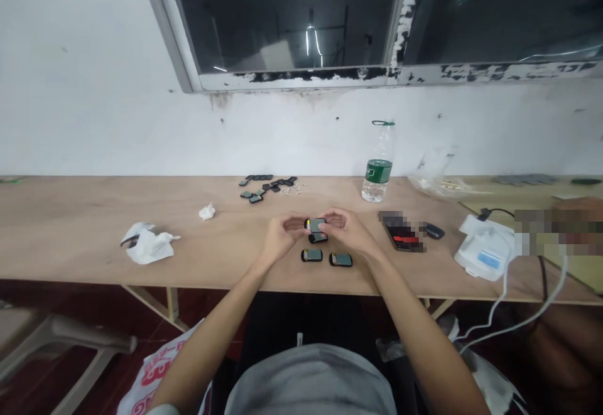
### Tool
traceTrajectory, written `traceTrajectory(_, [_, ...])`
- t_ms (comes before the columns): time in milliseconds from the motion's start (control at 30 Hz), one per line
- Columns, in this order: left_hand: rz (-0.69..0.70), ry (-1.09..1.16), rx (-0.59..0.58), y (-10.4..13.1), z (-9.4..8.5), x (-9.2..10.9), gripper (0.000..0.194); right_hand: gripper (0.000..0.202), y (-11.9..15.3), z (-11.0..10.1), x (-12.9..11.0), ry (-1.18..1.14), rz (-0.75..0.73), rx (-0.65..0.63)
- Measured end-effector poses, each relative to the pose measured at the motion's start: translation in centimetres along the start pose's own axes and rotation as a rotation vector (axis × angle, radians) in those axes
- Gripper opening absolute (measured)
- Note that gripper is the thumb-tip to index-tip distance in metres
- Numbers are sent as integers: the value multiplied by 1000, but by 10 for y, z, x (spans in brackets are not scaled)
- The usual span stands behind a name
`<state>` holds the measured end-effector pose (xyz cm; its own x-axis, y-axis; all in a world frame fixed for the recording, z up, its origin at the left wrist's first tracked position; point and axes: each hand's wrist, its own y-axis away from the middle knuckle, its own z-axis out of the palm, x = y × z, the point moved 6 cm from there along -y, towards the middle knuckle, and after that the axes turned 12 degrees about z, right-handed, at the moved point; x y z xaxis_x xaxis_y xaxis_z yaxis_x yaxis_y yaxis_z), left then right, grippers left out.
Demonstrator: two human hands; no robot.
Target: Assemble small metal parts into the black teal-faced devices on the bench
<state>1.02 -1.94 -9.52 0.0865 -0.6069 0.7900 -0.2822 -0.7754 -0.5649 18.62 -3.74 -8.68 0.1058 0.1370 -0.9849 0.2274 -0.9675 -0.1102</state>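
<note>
Between my two hands is a small black-cased device with a grey screen (316, 225) and a yellow strip at its left end. The fingers of my left hand (286, 231) pinch its left side, while my right hand (346, 229) grips its right side. Just below the held device lies a similar one (318, 238), partly covered. Nearer the table's front edge are two more such devices, one on the left (311, 255) and one on the right (341, 259), screens up.
Several similar dark pieces (257, 195) lie near the wall beside small white bits (291, 190). Crumpled tissue (151, 245) is at left. A water bottle (377, 173), a phone (400, 231), a dark oval object (433, 231) and a white cabled box (485, 248) stand right.
</note>
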Motion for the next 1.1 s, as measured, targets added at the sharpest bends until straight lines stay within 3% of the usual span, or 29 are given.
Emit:
traceTrajectory(100, [-56, 46, -2, 0, 2, -7, 41, 39, 2, 5, -1, 44, 20, -49])
traceTrajectory(267, [6, -76, -196, -1, 5, -6, 39, 28, 0, -6, 9, 186, 86, -24])
traceTrajectory(400, [72, -335, -262, -6, -14, -11, 35, 19, -3, -34, 19, 527, 153, 99])
traceTrajectory(600, [-81, -577, -334, -7, -53, -47, 39, 15, 3, -56, 38, 797, 318, -37])
traceTrajectory(700, [-139, -653, -341, -6, -62, -55, 46, 13, 5, -57, 39, 878, 321, 1])
traceTrajectory(800, [-158, -671, -382, -5, -61, -55, 47, 12, 5, -48, 32, 950, 263, 79])
traceTrajectory(967, [-160, -613, -494, -4, -52, -57, 36, 18, -2, -8, 20, 989, -24, 78])
traceTrajectory(1100, [-161, -580, -486, -2, -51, -64, 33, 23, -6, 12, 23, 1056, -83, 79])
